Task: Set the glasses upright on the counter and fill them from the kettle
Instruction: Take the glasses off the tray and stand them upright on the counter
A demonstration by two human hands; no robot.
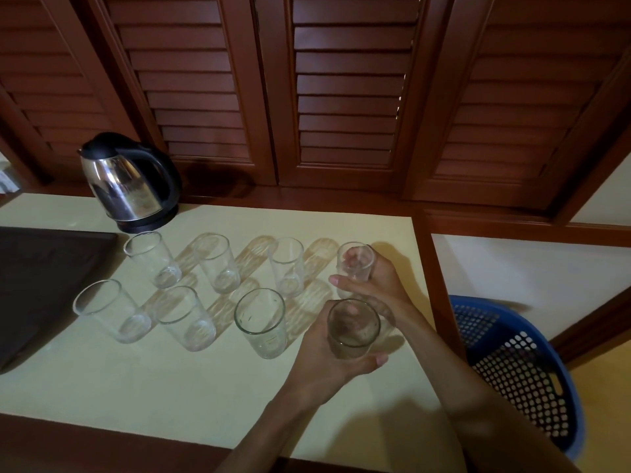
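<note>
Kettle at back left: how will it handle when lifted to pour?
The kettle looks like rigid steel, probably slick on the body, so take the black handle. It rests on a separate base and should lift off. The fill level is hidden, so it may be heavy.

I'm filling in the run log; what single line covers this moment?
stage: setting glasses | left hand: holds near glass | right hand: holds far glass | kettle: untouched | glasses unfilled

kettle: polished steel body, glossy black plastic lid, handle and base | glasses: clear, smooth glass | surface: pale cream, smooth, faint sheen | shutters: varnished reddish wood slats | basket: blue perforated plastic | mat: dark, matt
</note>
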